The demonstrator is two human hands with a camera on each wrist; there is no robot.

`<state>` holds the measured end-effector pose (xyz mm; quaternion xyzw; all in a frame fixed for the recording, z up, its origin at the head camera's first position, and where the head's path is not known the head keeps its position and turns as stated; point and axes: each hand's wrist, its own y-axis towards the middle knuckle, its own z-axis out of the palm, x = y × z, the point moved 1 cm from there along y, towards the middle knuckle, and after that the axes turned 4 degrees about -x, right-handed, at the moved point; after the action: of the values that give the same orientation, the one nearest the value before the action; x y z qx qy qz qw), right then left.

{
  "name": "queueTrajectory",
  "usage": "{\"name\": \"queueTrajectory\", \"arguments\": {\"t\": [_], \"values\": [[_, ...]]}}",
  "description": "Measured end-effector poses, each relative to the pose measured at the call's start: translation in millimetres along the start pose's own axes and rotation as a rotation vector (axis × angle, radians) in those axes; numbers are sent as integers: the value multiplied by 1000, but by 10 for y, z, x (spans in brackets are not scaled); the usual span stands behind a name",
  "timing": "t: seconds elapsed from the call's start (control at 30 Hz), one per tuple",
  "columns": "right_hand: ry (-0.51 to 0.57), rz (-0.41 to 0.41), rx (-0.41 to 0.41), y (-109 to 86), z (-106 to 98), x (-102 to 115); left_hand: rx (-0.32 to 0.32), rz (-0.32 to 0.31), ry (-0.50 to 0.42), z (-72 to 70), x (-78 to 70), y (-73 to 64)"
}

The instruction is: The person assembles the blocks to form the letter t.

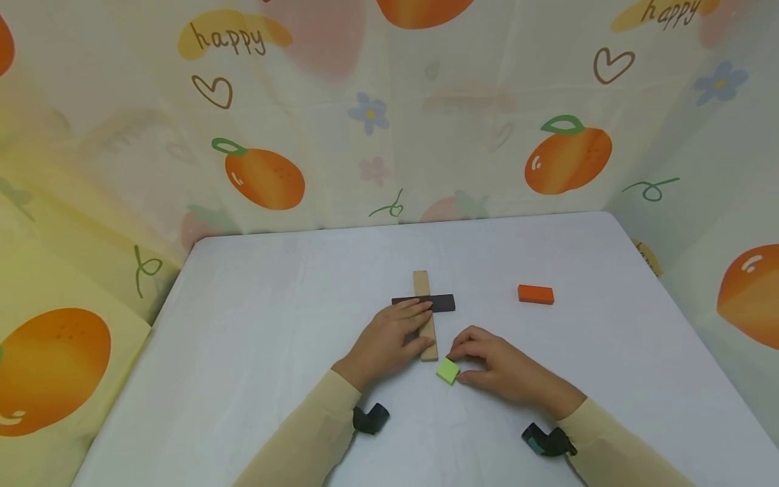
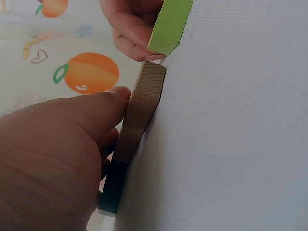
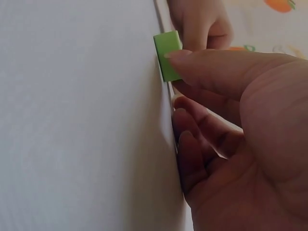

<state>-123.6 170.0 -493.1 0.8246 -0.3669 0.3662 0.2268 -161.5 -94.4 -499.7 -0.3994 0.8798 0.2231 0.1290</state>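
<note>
In the head view we are resting the left hand (image 1: 386, 339) over the black bar (image 1: 443, 303) and the wood (image 1: 429, 329), its fingers lying fairly straight and its thumb by the wood's near end; we are seeing wood on both sides of the bar, though we are not able to tell whether one strip is running underneath; with the right hand (image 1: 504, 368) we are pinching the green block (image 1: 447, 371), which is sitting just beside that near end, askew to it, on or barely over the table (image 1: 274, 304); the orange block (image 1: 535, 295) is lying well apart, to the right.

In the left wrist view we are touching the wood's edge with the thumb, while a right fingertip is showing close to the wood's end, by the green block; for a neat fit, we are judging, that fingertip is needing to clear the end, and the left hand is needing only light downward pressure, since sideways pushing is risking a skewed bar.

In the right wrist view the thumb is pressing the green block's face, the other fingers curling lower down; we are advising turning it square within this narrow pinch, then releasing gently.
</note>
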Motion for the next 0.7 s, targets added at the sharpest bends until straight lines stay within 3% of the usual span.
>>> {"name": "queueTrajectory", "arguments": {"t": [0.7], "values": [[-20, 9, -25, 50, 94, 59, -23, 27, -8, -16, -14, 10]]}}
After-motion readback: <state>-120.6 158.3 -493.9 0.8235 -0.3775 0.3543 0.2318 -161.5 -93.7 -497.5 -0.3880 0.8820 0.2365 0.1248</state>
